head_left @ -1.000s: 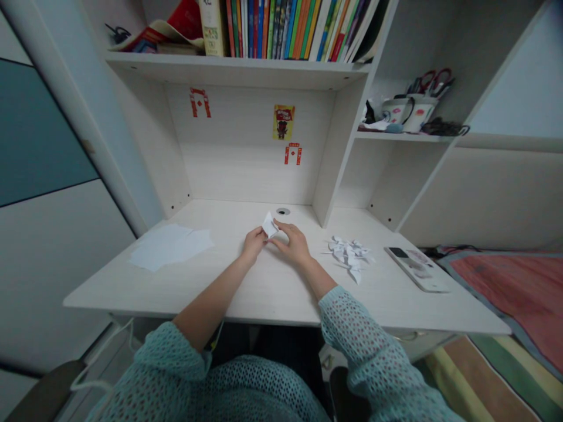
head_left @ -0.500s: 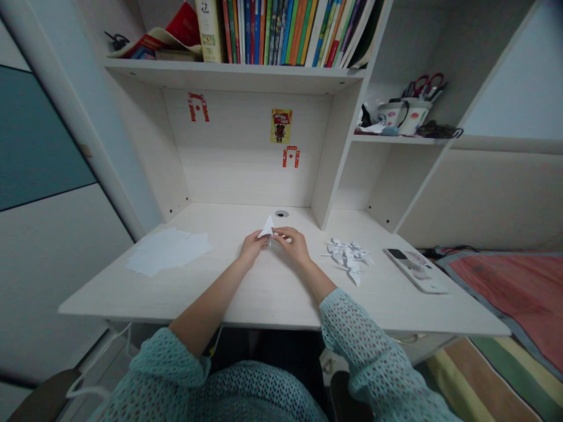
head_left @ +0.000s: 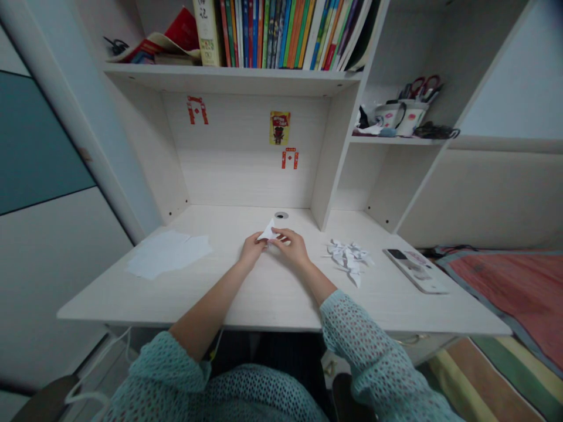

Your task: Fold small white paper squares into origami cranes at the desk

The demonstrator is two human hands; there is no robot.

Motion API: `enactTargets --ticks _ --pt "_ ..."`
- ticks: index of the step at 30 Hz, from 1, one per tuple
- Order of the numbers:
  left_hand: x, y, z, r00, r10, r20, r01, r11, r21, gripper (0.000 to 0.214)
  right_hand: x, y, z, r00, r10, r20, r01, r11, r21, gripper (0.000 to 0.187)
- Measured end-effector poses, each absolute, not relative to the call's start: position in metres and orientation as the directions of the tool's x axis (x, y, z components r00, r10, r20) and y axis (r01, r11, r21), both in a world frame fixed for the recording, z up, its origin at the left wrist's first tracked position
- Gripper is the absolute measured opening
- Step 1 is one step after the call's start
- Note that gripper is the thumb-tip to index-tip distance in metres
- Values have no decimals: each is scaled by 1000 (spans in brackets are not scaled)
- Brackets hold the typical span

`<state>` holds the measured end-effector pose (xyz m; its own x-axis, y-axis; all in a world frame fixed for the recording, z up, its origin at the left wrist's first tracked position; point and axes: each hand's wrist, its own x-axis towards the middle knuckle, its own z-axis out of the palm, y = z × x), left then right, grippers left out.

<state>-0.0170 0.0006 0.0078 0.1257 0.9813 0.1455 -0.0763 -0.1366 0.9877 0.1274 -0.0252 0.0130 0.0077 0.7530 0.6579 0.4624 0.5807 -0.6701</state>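
Between my two hands, just above the middle of the desk, is a small piece of folded white paper [head_left: 268,231] with a point directed away from me. My left hand [head_left: 252,248] grips its left lower edge. The fingers of my right hand [head_left: 291,244] pinch its right side, covering part of the folds. A flat pile of white paper sheets [head_left: 167,253] lies on the left of the desk. Off to the right is a heap of small folded white paper pieces [head_left: 349,257].
A phone [head_left: 415,270] lies on the desk [head_left: 272,302] at the right. Behind rises a hutch with a row of books [head_left: 281,35] and cups of pens and scissors [head_left: 411,116]. A round cable hole [head_left: 281,215] sits near the back. A bed [head_left: 514,293] adjoins on the right.
The folded paper has tilted, its point leaning a little to the right and lower. My right fingers have shifted slightly against it. Both hands stay in nearly the same place.
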Motion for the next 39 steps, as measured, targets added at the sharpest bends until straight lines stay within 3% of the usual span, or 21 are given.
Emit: enactTargets --ticks 10,16,20,25,39 --pt "-12 5 0 217 939 266 -38 -265 964 29 129 -29 14 30 713 701 605 545 -581 29" --pt "-10 -6 8 249 923 292 -60 -286 956 48 133 -28 17 50 704 708 605 543 -583 29" --pt "-12 -17 19 221 842 492 103 -521 847 53 138 -25 15 82 708 702 605 524 -600 29" --pt "-17 -25 26 233 723 651 366 -685 630 35 139 -21 11 90 731 677 583 512 -630 29" --pt "-18 -20 21 270 641 718 362 -759 541 26 139 -24 15 165 800 577 497 438 -749 27"
